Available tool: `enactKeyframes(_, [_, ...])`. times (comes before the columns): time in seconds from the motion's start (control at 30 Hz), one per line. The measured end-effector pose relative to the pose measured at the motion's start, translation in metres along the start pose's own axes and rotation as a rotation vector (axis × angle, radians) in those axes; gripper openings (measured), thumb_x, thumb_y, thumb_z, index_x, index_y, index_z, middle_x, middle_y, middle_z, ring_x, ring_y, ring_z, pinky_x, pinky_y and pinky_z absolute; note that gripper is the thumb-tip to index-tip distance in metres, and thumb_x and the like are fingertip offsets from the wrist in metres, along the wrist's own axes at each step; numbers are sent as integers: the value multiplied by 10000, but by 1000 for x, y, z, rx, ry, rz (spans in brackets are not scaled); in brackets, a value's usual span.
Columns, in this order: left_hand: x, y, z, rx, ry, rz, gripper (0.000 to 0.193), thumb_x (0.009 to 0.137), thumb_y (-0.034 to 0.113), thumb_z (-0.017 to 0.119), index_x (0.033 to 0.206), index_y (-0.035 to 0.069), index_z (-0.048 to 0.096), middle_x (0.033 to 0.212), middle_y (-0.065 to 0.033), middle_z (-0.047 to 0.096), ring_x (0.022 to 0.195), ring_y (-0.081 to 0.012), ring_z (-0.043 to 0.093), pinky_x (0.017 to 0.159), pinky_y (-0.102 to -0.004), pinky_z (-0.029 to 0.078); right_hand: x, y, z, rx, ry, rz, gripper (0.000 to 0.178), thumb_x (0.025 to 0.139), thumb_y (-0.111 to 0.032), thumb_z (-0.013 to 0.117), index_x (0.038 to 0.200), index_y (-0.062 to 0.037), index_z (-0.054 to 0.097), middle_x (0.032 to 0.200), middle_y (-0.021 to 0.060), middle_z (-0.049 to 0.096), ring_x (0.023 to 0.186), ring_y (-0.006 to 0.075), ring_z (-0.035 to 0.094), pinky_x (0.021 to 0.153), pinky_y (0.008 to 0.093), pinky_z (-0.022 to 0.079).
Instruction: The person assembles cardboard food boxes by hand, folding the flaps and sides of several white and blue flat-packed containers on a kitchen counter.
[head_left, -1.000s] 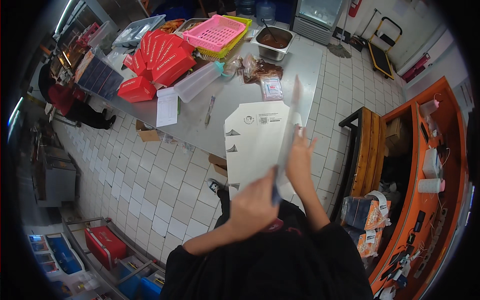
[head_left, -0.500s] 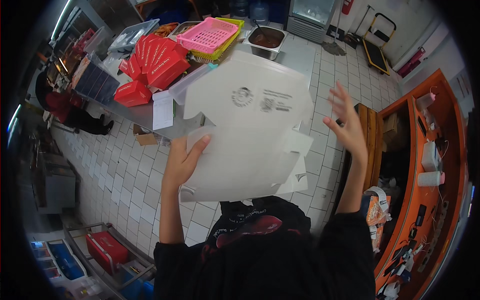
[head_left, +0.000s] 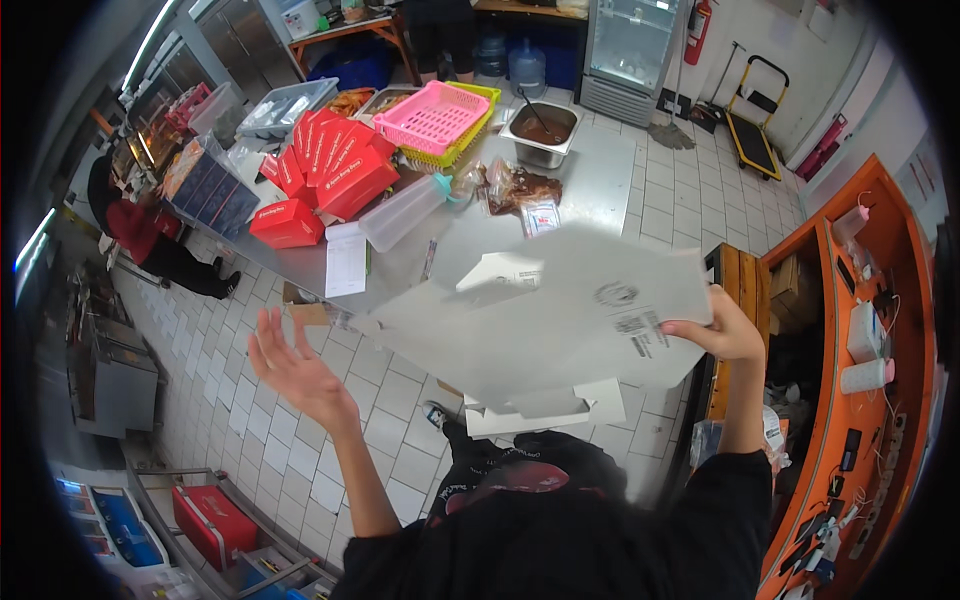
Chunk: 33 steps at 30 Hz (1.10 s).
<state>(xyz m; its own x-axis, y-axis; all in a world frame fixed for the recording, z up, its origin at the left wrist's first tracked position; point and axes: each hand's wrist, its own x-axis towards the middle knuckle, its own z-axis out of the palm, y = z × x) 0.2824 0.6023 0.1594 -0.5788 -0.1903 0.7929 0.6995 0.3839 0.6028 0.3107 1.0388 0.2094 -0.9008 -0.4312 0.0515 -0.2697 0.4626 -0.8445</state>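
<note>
The flat, unfolded white cardboard box blank [head_left: 560,320] hangs in the air over the tiled floor, in front of the person's chest. Its long axis runs roughly left to right, slightly tilted, with the right end higher; the broad face is turned up toward the camera, and cut-out flaps show along its near lower edge and near its top middle. The right hand [head_left: 722,332] pinches the sheet at its right edge, fingers curled over the rim by some dark printed marks. Whether the thumb presses underneath cannot be told, as the sheet hides it.

The left hand [head_left: 292,368] is raised well apart from the left end of the sheet, palm open, fingers spread, touching nothing.

Beyond the sheet stands a long stainless steel table [head_left: 600,180]. On it lie a stack of red folded cardboard boxes [head_left: 330,165], a pink plastic basket [head_left: 432,115] set in a yellow one, a square steel tub of brown sauce [head_left: 542,130], a clear plastic pitcher lying on its side [head_left: 405,212] and a white paper slip [head_left: 346,260]. To the right runs an orange counter [head_left: 860,340] with small devices on it.
</note>
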Motion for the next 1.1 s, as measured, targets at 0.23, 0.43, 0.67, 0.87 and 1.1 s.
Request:
enactKeyframes(0.23, [-82,-44,1,-862,-23,-1146,671,789,404,601,1266,-10,373,1222,-164,473,1090,-252,508,893,-356,445,0,13,33,412,372,162,337,788,-173,664,1009,68,584,899,140,635,826,172,595,721,284,473])
enactKeyframes(0.43, [-36,4,38,-364,-297,-1176,444,867,314,503,1112,-56,501,1029,-175,585,922,-257,576,844,-316,444,25,2,87,-9,496,162,300,878,-196,548,1057,45,557,725,187,622,566,185,593,523,317,453])
enactKeyframes(0.67, [-51,78,105,-266,-653,-717,426,923,173,402,1274,-63,349,1186,-279,484,1130,-349,476,946,-369,352,32,-51,186,-194,517,-54,360,848,-52,515,1191,5,422,622,216,549,504,334,556,474,390,432])
enactKeyframes(0.87, [-33,65,99,-106,-450,-773,392,929,146,349,1264,-57,350,1119,-274,521,1057,-351,521,881,-382,388,21,-50,163,-51,420,-14,566,844,-35,497,1363,-48,270,543,205,514,462,365,533,471,411,434])
enactKeyframes(1.1, [-51,8,130,153,-225,-530,322,906,151,411,1118,-82,478,896,-199,609,781,-232,586,731,-339,437,5,-51,167,99,201,-46,315,856,-92,518,1158,-19,465,539,197,524,434,332,529,441,380,414])
